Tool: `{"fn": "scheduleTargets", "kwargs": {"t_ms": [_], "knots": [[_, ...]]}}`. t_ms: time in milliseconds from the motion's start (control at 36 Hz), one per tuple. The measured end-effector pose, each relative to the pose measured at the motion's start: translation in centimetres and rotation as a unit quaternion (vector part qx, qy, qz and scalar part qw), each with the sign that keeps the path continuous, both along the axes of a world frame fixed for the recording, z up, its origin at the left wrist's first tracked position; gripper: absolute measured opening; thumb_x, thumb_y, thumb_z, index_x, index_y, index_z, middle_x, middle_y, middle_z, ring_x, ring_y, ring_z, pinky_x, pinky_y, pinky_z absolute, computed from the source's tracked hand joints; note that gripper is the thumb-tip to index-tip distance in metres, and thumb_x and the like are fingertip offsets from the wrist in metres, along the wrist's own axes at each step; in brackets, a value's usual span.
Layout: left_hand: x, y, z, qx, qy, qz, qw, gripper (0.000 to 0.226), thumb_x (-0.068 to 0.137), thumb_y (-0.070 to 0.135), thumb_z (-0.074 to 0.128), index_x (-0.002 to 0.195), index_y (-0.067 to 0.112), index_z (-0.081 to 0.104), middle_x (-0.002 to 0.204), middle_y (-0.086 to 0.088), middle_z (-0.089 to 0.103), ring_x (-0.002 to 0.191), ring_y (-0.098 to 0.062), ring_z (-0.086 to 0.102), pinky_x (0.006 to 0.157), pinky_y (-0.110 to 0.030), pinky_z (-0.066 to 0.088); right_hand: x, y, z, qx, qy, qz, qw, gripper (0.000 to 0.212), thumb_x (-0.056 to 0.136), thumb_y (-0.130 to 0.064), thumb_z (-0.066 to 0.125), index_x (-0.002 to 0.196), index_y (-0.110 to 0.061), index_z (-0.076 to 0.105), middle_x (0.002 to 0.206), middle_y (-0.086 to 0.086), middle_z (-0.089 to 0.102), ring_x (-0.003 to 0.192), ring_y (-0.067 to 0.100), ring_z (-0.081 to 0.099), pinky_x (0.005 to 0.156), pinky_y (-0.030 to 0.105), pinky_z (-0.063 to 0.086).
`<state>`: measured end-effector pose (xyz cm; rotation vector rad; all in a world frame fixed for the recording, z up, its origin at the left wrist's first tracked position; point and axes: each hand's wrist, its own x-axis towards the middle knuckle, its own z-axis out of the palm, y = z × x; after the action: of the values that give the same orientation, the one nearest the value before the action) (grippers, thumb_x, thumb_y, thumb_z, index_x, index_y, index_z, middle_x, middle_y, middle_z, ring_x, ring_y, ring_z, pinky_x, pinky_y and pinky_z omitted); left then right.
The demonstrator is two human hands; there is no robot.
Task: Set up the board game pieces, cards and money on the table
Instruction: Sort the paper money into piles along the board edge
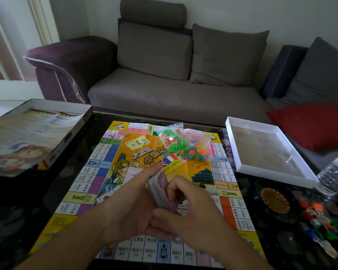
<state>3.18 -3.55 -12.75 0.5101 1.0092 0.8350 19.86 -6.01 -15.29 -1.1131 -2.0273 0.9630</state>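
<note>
Hands meet over the near half of the game board point(98, 168): the left hand point(129, 207) cradles a stack of cards point(161, 191) with its forefinger stretched along the top, while the right hand point(191, 207) curls its fingers round the stack's near edge. Beyond them, a bag of small plastic pieces point(185, 143) lies on the board. Right of the hands lie loose coloured tokens point(320, 223).

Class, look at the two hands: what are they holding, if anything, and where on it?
Both hands hold a stack of cards. The left hand cups its lower left side; the right hand grips its right edge.
</note>
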Motion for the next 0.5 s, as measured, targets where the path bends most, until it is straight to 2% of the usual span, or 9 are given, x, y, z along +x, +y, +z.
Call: {"fn": "scheduleTargets", "kwargs": {"t_ms": [28, 56, 111, 139, 194, 250, 306, 389, 500], "knots": [[-0.3, -0.6, -0.3, -0.03, -0.041, -0.016, 0.999, 0.053, 0.081, 0.05, 0.069, 0.076, -0.002, 0.06, 0.073, -0.013, 0.05, 0.058, -0.022, 0.054, 0.06, -0.027, 0.047, -0.1, 0.1, -0.1, 0.002, 0.009, -0.012, 1.0, 0.037, 0.081, -0.03, 0.083, 0.084, -0.022, 0.048, 0.083, -0.002, 0.059, 0.079, 0.02, 0.057, 0.074, 0.047, 0.052], [-0.9, -1.1, -0.6, -0.039, -0.08, -0.054, 0.995, 0.066, 0.081, 0.061, 0.063, 0.089, -0.005, 0.062, 0.077, -0.016, 0.054, 0.058, -0.024, 0.058, 0.06, -0.027, 0.048, -0.1, 0.1, -0.1, 0.001, 0.019, -0.023, 1.0, 0.036, 0.081, -0.029, 0.084, 0.084, -0.022, 0.049, 0.083, -0.001, 0.06, 0.079, 0.022, 0.058, 0.073, 0.048, 0.053], [-2.1, -1.5, -0.7, -0.017, -0.013, -0.173, 0.985, 0.099, 0.086, 0.083, 0.044, 0.12, -0.009, 0.061, 0.098, -0.023, 0.069, 0.078, -0.033, 0.071, 0.077, -0.037, 0.058, -0.2, 0.3, -0.2, -0.012, 0.041, -0.046, 0.998, 0.036, 0.082, -0.031, 0.084, 0.084, -0.02, 0.051, 0.082, 0.002, 0.061, 0.078, 0.026, 0.059, 0.072, 0.049, 0.054], [-2.4, -1.4, -0.5, 0.0, 0.047, -0.198, 0.979, 0.104, 0.086, 0.089, 0.037, 0.13, -0.002, 0.064, 0.109, -0.026, 0.072, 0.093, -0.038, 0.074, 0.086, -0.043, 0.059, -0.2, 0.3, -0.3, -0.017, 0.044, -0.059, 0.997, 0.035, 0.083, -0.032, 0.084, 0.085, -0.019, 0.051, 0.082, 0.004, 0.06, 0.078, 0.028, 0.058, 0.071, 0.048, 0.053], [-3.1, -1.1, 0.3, 0.007, 0.14, -0.15, 0.979, 0.093, 0.088, 0.087, 0.033, 0.132, 0.01, 0.064, 0.11, -0.026, 0.075, 0.1, -0.04, 0.076, 0.088, -0.046, 0.059, -0.2, 0.7, -0.6, -0.016, 0.022, -0.089, 0.996, 0.035, 0.084, -0.031, 0.084, 0.086, -0.019, 0.051, 0.082, 0.004, 0.059, 0.076, 0.025, 0.057, 0.066, 0.045, 0.051], [-3.6, -1.1, 0.8, 0.018, 0.212, -0.072, 0.975, 0.071, 0.098, 0.073, 0.039, 0.125, 0.012, 0.063, 0.098, -0.022, 0.078, 0.083, -0.036, 0.078, 0.081, -0.046, 0.063, -0.2, 1.0, -1.0, -0.02, -0.012, -0.12, 0.993, 0.039, 0.084, -0.032, 0.085, 0.086, -0.019, 0.049, 0.082, 0.002, 0.057, 0.071, 0.015, 0.054, 0.059, 0.033, 0.046], [-4.3, -0.9, 1.0, 0.043, 0.255, 0.01, 0.966, 0.047, 0.105, 0.05, 0.05, 0.116, 0.008, 0.068, 0.085, -0.018, 0.079, 0.065, -0.03, 0.073, 0.072, -0.042, 0.064, -0.5, 1.2, -1.2, -0.025, -0.046, -0.144, 0.988, 0.042, 0.084, -0.037, 0.085, 0.086, -0.017, 0.048, 0.083, 0.003, 0.055, 0.068, 0.011, 0.049, 0.056, 0.026, 0.04], [-5.5, -0.4, 1.1, 0.059, 0.287, 0.092, 0.952, 0.023, 0.101, 0.022, 0.062, 0.107, 0.002, 0.072, 0.073, -0.016, 0.076, 0.057, -0.026, 0.067, 0.058, -0.037, 0.06, -1.1, 1.8, -1.6, -0.015, -0.092, -0.177, 0.98, 0.039, 0.087, -0.039, 0.081, 0.085, -0.02, 0.046, 0.082, -0.002, 0.055, 0.07, 0.009, 0.052, 0.055, 0.023, 0.04], [-5.9, 0.1, 0.9, 0.072, 0.291, 0.123, 0.946, 0.016, 0.1, 0.015, 0.063, 0.101, 0.002, 0.073, 0.071, -0.016, 0.075, 0.057, -0.027, 0.068, 0.065, -0.041, 0.062, -2.6, 2.6, -2.0, 0.041, -0.148, -0.204, 0.967, 0.035, 0.091, -0.042, 0.075, 0.089, -0.031, 0.042, 0.094, -0.009, 0.056, 0.084, 0.007, 0.056, 0.057, 0.022, 0.045]]}}
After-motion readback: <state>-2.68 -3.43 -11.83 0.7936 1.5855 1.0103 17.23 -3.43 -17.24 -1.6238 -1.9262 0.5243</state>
